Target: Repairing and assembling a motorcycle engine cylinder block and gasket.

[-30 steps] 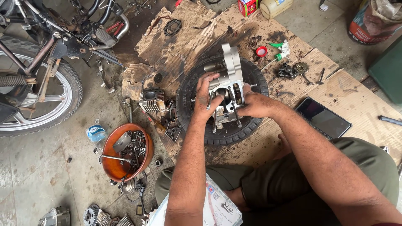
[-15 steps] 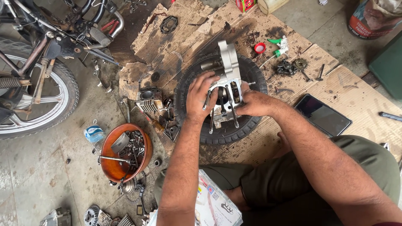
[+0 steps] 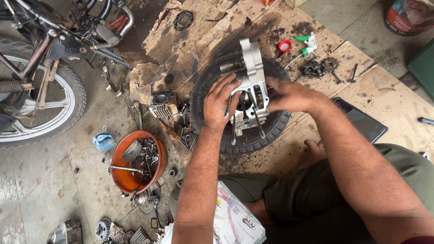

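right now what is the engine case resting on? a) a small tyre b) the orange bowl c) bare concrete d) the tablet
a: the engine case sits in the middle of the tyre, with the left hand and right hand on it.

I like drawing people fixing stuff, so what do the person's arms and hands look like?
Both arms are bare, with no sleeves, gloves, watch or rings in view. The left hand and right hand have bare fingers. The forearms are hairy. Olive-green trousers show below them.
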